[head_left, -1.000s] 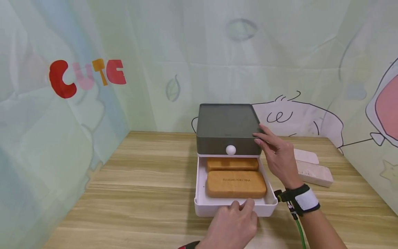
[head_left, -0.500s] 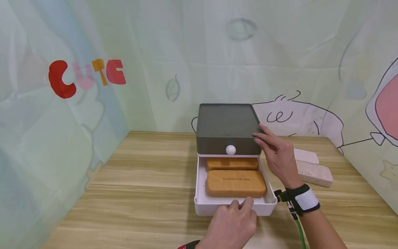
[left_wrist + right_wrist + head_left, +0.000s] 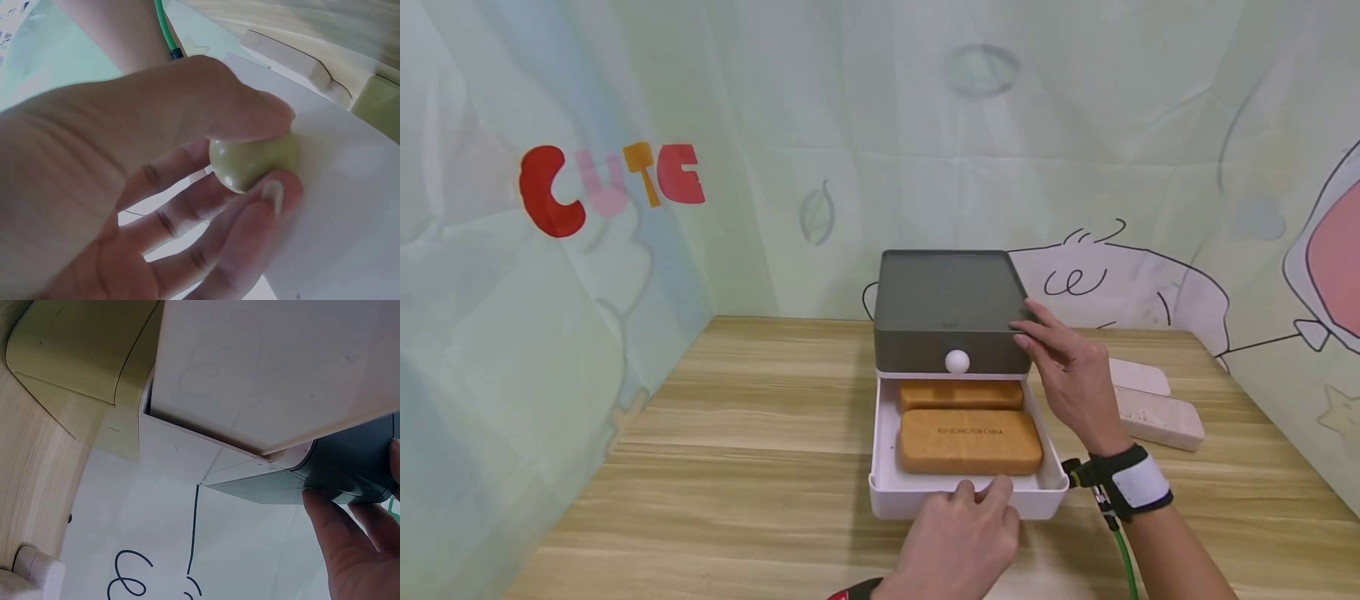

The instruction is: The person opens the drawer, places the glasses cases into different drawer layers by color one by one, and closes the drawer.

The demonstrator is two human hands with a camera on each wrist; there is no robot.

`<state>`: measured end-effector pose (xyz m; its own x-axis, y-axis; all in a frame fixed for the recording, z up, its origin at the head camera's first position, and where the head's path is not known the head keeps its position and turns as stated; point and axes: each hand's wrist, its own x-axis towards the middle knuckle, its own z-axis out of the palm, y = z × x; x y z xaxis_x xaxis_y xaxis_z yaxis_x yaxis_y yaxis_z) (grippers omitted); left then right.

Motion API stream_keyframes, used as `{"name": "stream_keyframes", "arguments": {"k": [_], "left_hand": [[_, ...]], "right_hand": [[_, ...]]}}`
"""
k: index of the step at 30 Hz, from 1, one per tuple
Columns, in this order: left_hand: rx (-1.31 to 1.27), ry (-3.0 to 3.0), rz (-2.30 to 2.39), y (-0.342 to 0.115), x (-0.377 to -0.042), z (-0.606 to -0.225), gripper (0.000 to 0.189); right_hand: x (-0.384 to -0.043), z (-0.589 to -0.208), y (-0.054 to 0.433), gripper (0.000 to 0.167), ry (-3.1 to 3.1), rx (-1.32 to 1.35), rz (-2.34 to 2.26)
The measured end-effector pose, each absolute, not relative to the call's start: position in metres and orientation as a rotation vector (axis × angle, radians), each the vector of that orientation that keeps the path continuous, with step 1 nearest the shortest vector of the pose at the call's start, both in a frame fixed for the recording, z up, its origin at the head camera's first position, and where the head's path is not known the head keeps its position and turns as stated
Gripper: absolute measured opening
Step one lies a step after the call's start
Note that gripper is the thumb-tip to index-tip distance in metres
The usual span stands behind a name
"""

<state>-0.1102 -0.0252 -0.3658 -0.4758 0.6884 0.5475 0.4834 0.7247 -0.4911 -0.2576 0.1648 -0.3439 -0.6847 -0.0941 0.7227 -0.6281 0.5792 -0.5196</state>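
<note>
A small desktop drawer box stands on the table, with a dark grey upper part (image 3: 947,292) and a white lower drawer (image 3: 970,504) pulled out toward me. Two brown oblong cases (image 3: 970,442) lie inside that drawer; the front one bears printed letters. At the drawer's front, my left hand (image 3: 955,546) pinches a round knob (image 3: 247,159) between thumb and fingers, as the left wrist view shows. My right hand (image 3: 1071,375) rests its extended fingers against the front right corner of the grey part, fingertips over its top edge. Another white knob (image 3: 957,362) sits on the grey front.
Right of the box, behind my right wrist, two pale pinkish oblong cases (image 3: 1157,417) lie on the wooden table (image 3: 760,433). A green cable (image 3: 1123,554) hangs from the right wrist strap. Printed fabric walls (image 3: 790,125) close off the back and sides.
</note>
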Motion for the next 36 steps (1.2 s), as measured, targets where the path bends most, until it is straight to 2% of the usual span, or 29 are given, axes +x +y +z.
{"name": "stream_keyframes", "arguments": {"k": [36], "left_hand": [[-0.889, -2.207, 0.328, -0.0281, -0.115, -0.3621, 0.009]], "right_hand": [[-0.2577, -0.3447, 0.1644, 0.024, -2.139, 0.584, 1.07]]}}
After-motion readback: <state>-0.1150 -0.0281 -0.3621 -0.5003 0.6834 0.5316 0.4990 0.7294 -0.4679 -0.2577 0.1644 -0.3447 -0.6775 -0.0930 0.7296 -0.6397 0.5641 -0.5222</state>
